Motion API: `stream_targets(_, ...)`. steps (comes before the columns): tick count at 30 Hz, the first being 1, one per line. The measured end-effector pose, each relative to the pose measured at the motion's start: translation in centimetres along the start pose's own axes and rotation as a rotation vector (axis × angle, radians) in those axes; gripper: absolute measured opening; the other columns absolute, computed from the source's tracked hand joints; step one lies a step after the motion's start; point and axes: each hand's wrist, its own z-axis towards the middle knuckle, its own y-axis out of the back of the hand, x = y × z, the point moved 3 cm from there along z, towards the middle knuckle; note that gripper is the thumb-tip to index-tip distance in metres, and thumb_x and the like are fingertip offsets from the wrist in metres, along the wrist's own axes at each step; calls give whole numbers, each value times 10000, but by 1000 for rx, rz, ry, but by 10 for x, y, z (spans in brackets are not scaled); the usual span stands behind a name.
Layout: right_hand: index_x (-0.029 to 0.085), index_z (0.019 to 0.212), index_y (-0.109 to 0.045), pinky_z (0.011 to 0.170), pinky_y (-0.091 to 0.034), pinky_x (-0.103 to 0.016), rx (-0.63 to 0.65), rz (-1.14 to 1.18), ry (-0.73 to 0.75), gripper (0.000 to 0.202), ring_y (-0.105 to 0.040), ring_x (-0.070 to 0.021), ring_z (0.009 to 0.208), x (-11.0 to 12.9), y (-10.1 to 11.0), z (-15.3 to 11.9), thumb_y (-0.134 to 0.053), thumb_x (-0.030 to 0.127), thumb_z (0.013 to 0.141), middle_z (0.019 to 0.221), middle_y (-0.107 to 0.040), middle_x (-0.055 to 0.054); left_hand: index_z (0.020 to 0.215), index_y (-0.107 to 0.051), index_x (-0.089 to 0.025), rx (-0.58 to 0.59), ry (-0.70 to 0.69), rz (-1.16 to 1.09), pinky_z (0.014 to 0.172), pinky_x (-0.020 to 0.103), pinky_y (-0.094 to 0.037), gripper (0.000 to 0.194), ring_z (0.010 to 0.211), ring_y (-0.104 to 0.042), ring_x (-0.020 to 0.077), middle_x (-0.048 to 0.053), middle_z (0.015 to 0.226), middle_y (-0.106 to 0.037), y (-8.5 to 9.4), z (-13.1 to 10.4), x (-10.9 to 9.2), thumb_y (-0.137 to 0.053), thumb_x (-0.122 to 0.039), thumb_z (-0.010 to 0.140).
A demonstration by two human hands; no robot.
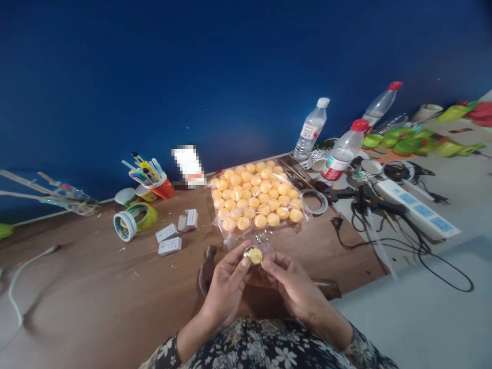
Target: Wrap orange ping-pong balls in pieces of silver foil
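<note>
My left hand point(226, 282) pinches a small round yellow piece with a shiny silver rim point(254, 255) between thumb and fingers. At its right edge, my right hand point(295, 287) has thumb and fingers closed on it; the exact contact is partly hidden. Just beyond the hands lies a clear plastic bag of orange-yellow balls point(255, 197), spread in one layer. Several small shiny bits point(263, 237) are by the bag's near edge. Partly behind my hands, a dark curved object point(207, 261) and a brown handle-like end point(328, 288) show on the wooden table point(96, 287).
On the left are small white boxes point(169, 246), tape rolls point(146, 216) and a cup of pens point(164, 185). To the right stand water bottles point(340, 156), with glue guns point(380, 201), a power strip point(423, 210) and loose black cables point(423, 251). A blue wall point(230, 77) rises behind.
</note>
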Motion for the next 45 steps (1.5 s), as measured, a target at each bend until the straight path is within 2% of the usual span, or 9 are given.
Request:
stream_targets(5,190,616,-622,608,-356,-274,29,-24,-6,272,-492,-119,562,-1,1,0,-807,382,673,593,-581,41,1132,-692,-181,-2,-25,28,901,317,-499,372,957,-676,217,93,1016,-749,0,0,-1,-722,-250,768)
stream_targets(11,182,632,-637,672,-416,-298,52,25,-45,261,-544,-121,582,1,0,0,-824,363,657,624,-616,33,1141,-687,-185,-22,-26,47,893,338,-510,403,954,-680,231,91,1009,-749,2,-1,-1,-736,-265,749)
stream_targets(16,179,631,-642,714,-452,-327,30,21,-52,267,-589,-142,618,1,-1,-1,-834,365,640,620,-629,28,1144,-683,-184,-31,-15,64,892,365,-513,421,990,-672,257,98,1031,-746,2,-2,-1,-744,-277,738)
stream_targets(23,183,604,-610,724,-474,-343,-20,37,-43,313,-608,-160,647,1,-3,1,-859,373,591,621,-629,28,1117,-701,-192,-60,-21,102,952,339,-470,404,1002,-666,233,90,1054,-744,4,-2,1,-758,-270,725)
stream_targets(29,191,671,-624,684,-476,-320,42,122,-64,255,-585,-140,644,4,-6,2,-823,350,664,671,-628,27,1128,-689,-174,-19,45,-67,843,289,-525,361,924,-682,197,92,1003,-748,0,2,2,-715,-256,778)
stream_targets(33,192,730,-641,673,-471,-308,61,140,-76,246,-562,-129,614,3,-6,3,-786,389,709,653,-601,30,1083,-707,-175,-13,77,-157,850,253,-525,270,897,-669,150,68,1035,-736,1,4,2,-671,-203,818)
stream_targets(38,213,751,-624,634,-445,-262,-43,-51,106,221,-551,-124,638,1,-1,5,-780,365,715,708,-621,30,1032,-720,-164,-7,98,-156,877,255,-517,209,930,-650,148,60,1036,-729,5,4,6,-639,-222,848)
stream_targets(41,237,890,-652,709,-478,-280,-61,-230,228,220,-601,-156,755,5,0,3,-767,335,729,812,-661,8,1023,-719,-160,18,94,-140,899,282,-505,213,979,-643,182,73,1051,-724,4,4,7,-636,-253,850)
stream_targets(45,252,1034,-669,811,-498,-325,-60,-587,429,243,-632,-198,885,13,-2,-2,-697,277,794,960,-687,-31,1043,-707,-158,29,89,-117,897,303,-501,241,1034,-631,226,92,1059,-720,3,3,7,-638,-281,847)
